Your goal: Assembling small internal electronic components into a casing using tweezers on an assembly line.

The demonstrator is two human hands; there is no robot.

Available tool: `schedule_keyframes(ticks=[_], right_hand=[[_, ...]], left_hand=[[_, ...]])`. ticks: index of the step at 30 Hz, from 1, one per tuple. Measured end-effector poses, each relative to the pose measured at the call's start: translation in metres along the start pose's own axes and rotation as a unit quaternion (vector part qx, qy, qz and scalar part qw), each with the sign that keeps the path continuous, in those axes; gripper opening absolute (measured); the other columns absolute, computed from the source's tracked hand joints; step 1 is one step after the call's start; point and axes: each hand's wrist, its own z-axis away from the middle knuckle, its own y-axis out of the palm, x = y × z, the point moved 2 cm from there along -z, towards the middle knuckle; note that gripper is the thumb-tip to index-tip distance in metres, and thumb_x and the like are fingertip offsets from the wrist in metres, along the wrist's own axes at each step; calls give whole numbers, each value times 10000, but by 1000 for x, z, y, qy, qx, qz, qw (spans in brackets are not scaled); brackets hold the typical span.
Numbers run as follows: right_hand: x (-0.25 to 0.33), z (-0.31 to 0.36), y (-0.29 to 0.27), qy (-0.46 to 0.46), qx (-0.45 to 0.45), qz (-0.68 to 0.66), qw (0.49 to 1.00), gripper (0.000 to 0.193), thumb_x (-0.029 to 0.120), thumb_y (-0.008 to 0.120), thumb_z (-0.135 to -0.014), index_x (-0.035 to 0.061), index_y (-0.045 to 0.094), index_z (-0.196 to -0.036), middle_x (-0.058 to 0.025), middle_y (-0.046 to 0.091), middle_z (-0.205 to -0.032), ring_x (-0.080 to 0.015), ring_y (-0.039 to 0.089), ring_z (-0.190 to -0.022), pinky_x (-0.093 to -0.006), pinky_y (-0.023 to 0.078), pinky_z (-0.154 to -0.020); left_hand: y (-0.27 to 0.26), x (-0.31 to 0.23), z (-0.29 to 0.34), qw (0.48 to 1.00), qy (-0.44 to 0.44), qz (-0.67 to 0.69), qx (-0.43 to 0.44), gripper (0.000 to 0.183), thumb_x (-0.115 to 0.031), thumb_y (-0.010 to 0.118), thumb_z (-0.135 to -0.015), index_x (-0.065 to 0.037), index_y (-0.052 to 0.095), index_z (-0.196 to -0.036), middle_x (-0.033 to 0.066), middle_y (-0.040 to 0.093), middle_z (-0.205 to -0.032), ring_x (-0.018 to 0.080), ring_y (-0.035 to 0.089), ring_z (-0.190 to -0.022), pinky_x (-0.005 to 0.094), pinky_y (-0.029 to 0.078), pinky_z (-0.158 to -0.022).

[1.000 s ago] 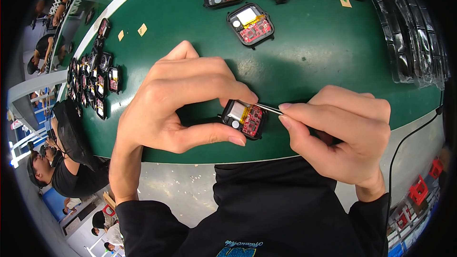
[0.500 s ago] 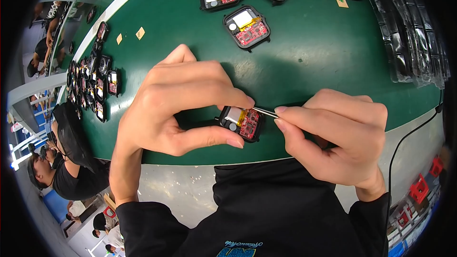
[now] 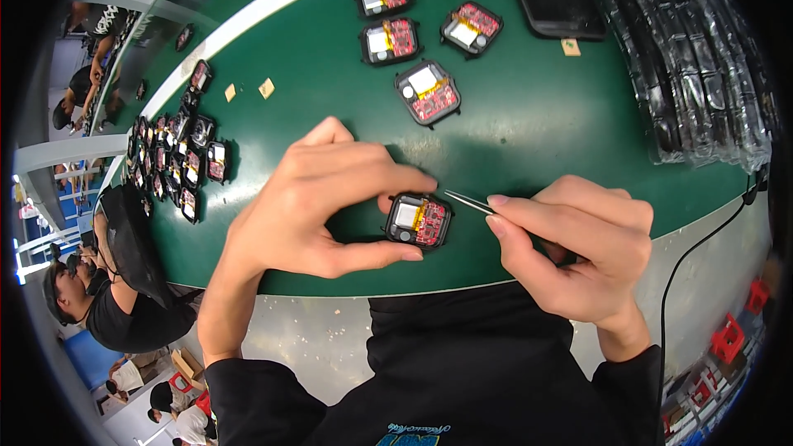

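Observation:
Between the thumb and fingers of my left hand (image 3: 318,206) is a small black open device case (image 3: 419,220), kept close above the green table. Inside it show a red circuit board, a silver-white battery, yellow tape and a round grey part. My right hand (image 3: 578,239) pinches a pair of thin metal tweezers (image 3: 469,201). Their tips point left, just off the upper right corner of the case and near my left index fingertip. Farther back on the table lies a similar open case (image 3: 427,92), face up.
Several more open cases, such as this one (image 3: 390,40), lie at the back. A crowded group of cases (image 3: 178,149) stands at the left. Stacked clear plastic trays (image 3: 690,58) and a black tray (image 3: 553,0) occupy the far right. A black cable (image 3: 690,256) hangs at the right; a person (image 3: 124,297) sits at left.
The tweezer tips have drawn back from the case and now stand apart from it. My view has shifted, so more of the cases at the back show.

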Motion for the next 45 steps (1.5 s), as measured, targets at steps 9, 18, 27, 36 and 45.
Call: schedule_keyframes(ticks=[9, 18, 27, 36, 45], right_hand=[[3, 2, -1, 43, -55, -70, 995, 210, -61, 889, -805, -20, 871, -1009, -27, 694, -691, -50, 474, -469, -253, 330, -446], [3, 9, -3, 83, -65, -84, 991, 188, -61, 887, -832, -17, 873, -1015, -30, 692, -691, -51, 512, -512, -244, 347, -484], [2, 8, 1, 96, -78, -99, 987, 170, -45, 891, -851, -24, 870, -1018, -32, 682, -683, -55, 541, -528, -246, 362, -492], [1, 8, -2, 94, -59, -76, 991, 165, -48, 884, -846, -23, 871, -1009, -34, 693, -684, -58, 540, -510, -249, 358, -476], [5, -1, 1, 96, -35, -54, 993, 162, -46, 883, -847, -23, 870, -1007, -37, 708, -697, -47, 530, -503, -242, 359, -471]], left_hand=[[-1, 8, -2, 991, -9, -112, -69, 584, -240, 1010, -756, -120, 827, -1297, 49, 666, -1209, 175, 607, -900, 344, 467, -764], [-12, 31, -33, 982, 35, -23, -186, 482, -59, 871, -891, -65, 757, -1360, 137, 648, -1353, 311, 715, -1158, 423, 605, -978], [-164, 180, 44, 812, -371, -414, -175, 402, -206, 754, -982, -92, 745, -1367, 111, 738, -1353, 385, 670, -1301, 491, 535, -1122], [-143, 124, 27, 945, -208, -164, -190, 398, -165, 830, -964, -77, 752, -1345, 118, 693, -1144, 295, 685, -1083, 415, 549, -1008], [-10, -6, 11, 981, -6, -187, -57, 522, -462, 952, -846, -109, 786, -1191, 32, 619, -999, 243, 643, -865, 380, 502, -788]])
